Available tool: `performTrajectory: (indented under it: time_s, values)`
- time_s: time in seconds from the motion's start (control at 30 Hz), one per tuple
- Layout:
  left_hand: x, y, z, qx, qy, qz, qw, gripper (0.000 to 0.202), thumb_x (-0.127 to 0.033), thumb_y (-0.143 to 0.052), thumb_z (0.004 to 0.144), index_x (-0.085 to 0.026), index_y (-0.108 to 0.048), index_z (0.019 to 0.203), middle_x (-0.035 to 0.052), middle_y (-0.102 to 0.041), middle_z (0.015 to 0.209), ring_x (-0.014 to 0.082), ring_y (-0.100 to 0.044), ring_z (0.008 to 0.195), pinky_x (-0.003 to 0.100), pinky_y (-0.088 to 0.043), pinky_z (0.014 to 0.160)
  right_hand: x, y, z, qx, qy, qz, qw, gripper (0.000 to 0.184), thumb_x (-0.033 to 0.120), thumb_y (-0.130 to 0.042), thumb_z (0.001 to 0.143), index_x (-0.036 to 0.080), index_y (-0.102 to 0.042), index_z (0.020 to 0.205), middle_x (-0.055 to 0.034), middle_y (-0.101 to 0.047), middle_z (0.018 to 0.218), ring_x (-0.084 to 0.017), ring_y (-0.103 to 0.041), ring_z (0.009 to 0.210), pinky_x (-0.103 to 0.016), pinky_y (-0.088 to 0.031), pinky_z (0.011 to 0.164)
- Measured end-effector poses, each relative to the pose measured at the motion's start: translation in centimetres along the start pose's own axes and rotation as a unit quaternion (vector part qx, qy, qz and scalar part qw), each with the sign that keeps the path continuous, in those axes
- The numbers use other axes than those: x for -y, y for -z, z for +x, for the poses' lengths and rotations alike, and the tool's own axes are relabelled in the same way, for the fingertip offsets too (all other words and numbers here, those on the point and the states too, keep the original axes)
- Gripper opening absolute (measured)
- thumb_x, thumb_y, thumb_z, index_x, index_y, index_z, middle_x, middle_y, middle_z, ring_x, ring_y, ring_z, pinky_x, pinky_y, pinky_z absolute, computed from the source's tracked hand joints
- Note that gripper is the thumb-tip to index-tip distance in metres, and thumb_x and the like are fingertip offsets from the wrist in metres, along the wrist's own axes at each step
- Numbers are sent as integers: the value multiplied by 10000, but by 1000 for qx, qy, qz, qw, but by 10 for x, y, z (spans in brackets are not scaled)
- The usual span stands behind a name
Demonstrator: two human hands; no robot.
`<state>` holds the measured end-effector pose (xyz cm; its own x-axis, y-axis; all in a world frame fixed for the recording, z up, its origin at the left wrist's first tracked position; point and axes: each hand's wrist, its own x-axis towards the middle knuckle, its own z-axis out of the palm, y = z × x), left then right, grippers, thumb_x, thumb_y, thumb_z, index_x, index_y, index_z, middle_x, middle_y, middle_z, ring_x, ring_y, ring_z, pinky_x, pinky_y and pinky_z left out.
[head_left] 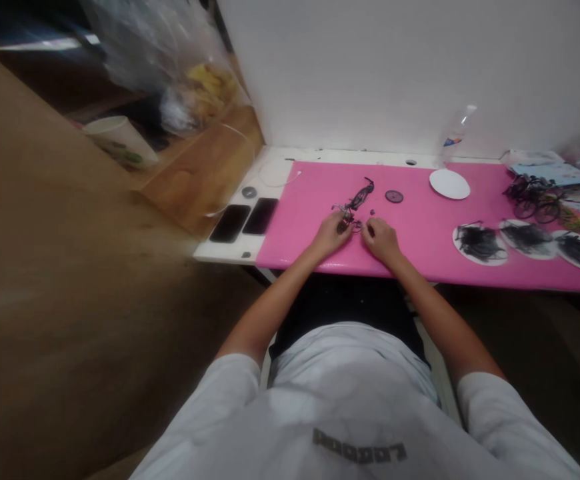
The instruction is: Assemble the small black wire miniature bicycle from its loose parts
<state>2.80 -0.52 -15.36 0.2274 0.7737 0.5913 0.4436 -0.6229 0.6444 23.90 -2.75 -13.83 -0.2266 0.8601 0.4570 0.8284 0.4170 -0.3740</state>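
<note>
On the pink mat, my left hand (334,233) is closed on the near end of a small model bicycle (361,196). The bicycle's black, thin-framed far end points away from me, and my fingers partly hide the near end. Close on its right, my right hand (381,239) has its fingertips pressed together; whatever they hold is too small to make out. Just beyond that hand lies a tiny dark part (373,212). A loose black toy wheel (395,197) rests flat farther back.
Several white plates of black parts (480,261) stand at the right, with finished-looking model bicycles (535,197) behind them. A white plate (450,185) and a clear bottle (455,140) are at the back. Two dark phones (231,223) lie left, beside a white cable (275,185).
</note>
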Motion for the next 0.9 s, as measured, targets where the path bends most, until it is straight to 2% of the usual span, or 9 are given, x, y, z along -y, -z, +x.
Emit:
performTrajectory:
  time_s: [0.6, 0.9]
  values:
    - [4, -3, -2, 7, -11, 21, 1000, 155, -320, -707, 1031, -194, -724, 1121, 124, -773, 1099, 245, -728, 1008, 427, -605, 964, 0, 1, 0, 10, 8, 22, 1000, 262, 378, -496, 1070, 230, -653, 922, -123, -706, 930, -274, -614, 858, -364, -437, 744]
    - [5, -3, -2, 13, -20, 19, 1000, 168, -319, -704, 1035, -185, -719, 1135, 135, -772, 1109, 253, -731, 1038, 431, -601, 982, 2, 1, 1, 10, -9, 20, 1000, 216, 358, -529, 1041, 228, -649, 917, -124, -706, 941, -276, -620, 857, -366, -435, 747]
